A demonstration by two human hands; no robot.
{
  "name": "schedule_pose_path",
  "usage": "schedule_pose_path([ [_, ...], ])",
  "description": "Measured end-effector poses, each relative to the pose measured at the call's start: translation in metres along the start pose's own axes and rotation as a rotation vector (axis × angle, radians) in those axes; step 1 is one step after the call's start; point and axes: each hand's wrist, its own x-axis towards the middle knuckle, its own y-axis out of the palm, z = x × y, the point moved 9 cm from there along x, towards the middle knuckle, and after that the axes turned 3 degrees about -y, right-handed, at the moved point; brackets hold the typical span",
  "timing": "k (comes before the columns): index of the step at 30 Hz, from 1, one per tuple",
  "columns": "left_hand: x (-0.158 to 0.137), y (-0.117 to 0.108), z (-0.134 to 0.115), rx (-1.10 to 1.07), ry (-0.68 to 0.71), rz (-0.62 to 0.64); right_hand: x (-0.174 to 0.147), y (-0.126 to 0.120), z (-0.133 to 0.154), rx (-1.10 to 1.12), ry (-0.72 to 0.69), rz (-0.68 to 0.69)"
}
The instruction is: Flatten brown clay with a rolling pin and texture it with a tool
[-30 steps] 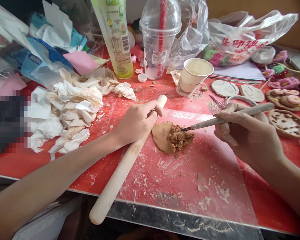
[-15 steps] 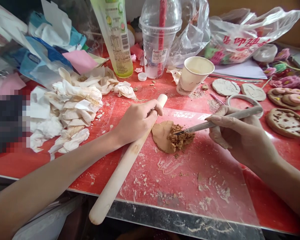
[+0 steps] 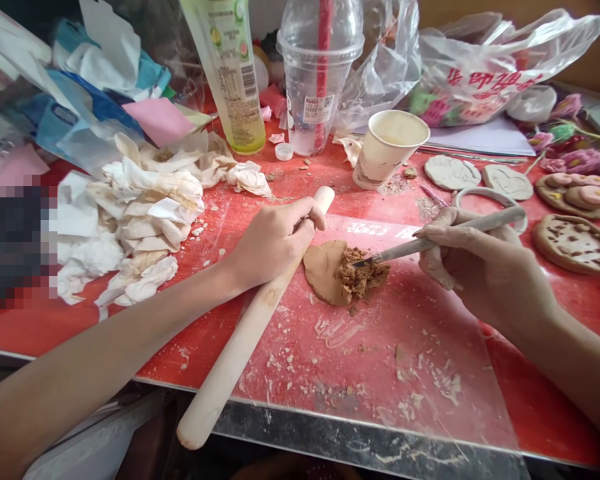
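My left hand (image 3: 280, 243) is closed around the upper part of a wooden rolling pin (image 3: 235, 350), which lies slantwise with its near end jutting past the table edge. In my right hand (image 3: 485, 267) is a slim tool with a grey, clay-smeared handle (image 3: 460, 231) and a dark metal tip, held like a pen. The tip touches the rough, crumbly right half of a brown clay piece (image 3: 326, 272); the left half of that piece is flat and smooth. Beneath the clay lies a clear plastic sheet (image 3: 380, 367) dusted with dried scraps.
Crumpled tissues (image 3: 147, 213) are heaped at left. Behind stand a green bottle (image 3: 233, 87), a lidded plastic cup (image 3: 300, 87) and a paper cup (image 3: 387, 150). At right are flat clay discs (image 3: 453, 172), a grey ring (image 3: 463, 195) and decorated clay rounds (image 3: 575, 245). Plastic bags (image 3: 500, 73) lie at the back.
The tool's tip has shifted slightly right and up over the crumbly clay, with my right hand moving a little. My left hand and the rolling pin have hardly moved.
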Motion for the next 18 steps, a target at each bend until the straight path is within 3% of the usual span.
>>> schedule_pose_path([
  [4,0.000,0.000,0.000,-0.003,-0.001,0.001,0.003,-0.012,0.000,0.067,0.015,-0.095],
  [10,-0.001,0.000,0.000,-0.007,0.004,-0.001,0.000,0.003,0.000,-0.011,0.007,0.034],
  [15,0.000,0.000,0.000,-0.005,0.002,0.000,0.003,-0.016,0.003,0.055,-0.031,-0.105],
  [18,0.000,0.000,0.001,-0.005,-0.005,0.001,0.001,-0.007,0.005,0.078,-0.029,-0.038],
])
